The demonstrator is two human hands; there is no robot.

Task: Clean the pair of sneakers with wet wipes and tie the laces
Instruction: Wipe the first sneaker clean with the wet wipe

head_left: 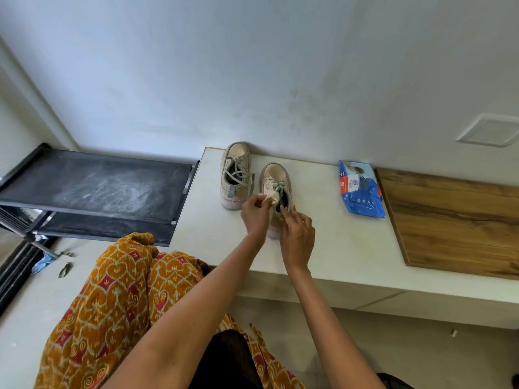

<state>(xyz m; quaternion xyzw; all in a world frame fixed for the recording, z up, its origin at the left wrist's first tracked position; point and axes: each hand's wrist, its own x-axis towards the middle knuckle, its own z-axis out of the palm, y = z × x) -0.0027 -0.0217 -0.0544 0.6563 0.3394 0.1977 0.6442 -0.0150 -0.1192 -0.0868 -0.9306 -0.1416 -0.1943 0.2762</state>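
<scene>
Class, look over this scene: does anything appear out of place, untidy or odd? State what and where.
The black rack's top shelf carries a smeared whitish dusty patch. Leaf scraps litter the floor beside it. The far sneaker has loose, untied laces.

On the desk (pixel 323 248), one sneaker (pixel 276 186) lies under both hands (pixel 276 220), the other sneaker (pixel 234 175) just left (wipes pack (pixel 361 189) well right)
</scene>
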